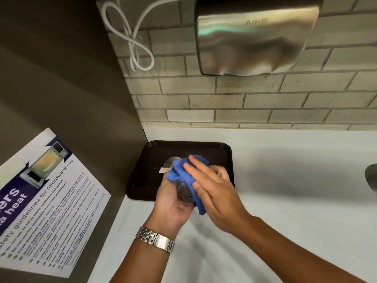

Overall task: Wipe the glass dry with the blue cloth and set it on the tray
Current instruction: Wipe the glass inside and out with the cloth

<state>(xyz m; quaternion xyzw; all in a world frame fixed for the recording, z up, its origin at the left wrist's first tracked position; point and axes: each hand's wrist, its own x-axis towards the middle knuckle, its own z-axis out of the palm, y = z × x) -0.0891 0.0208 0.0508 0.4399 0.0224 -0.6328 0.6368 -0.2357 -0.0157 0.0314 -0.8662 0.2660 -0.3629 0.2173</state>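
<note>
My left hand (172, 203) grips a clear glass (184, 193) from below, holding it over the near edge of the dark brown tray (146, 160). A blue cloth (183, 172) is draped over the glass. My right hand (214, 190) presses the cloth against the glass with flat, nearly straight fingers. Most of the glass is hidden by the cloth and my hands. A second glass-like round shape (170, 162) shows on the tray just behind the cloth.
The tray sits in the back left corner of a white counter (285, 180), against a brown side panel (71, 99) with a microwave safety poster (47, 201). A steel hand dryer (255, 37) and a looped white cable (138, 43) hang on the tiled wall. A metal object (371, 176) is at the right edge.
</note>
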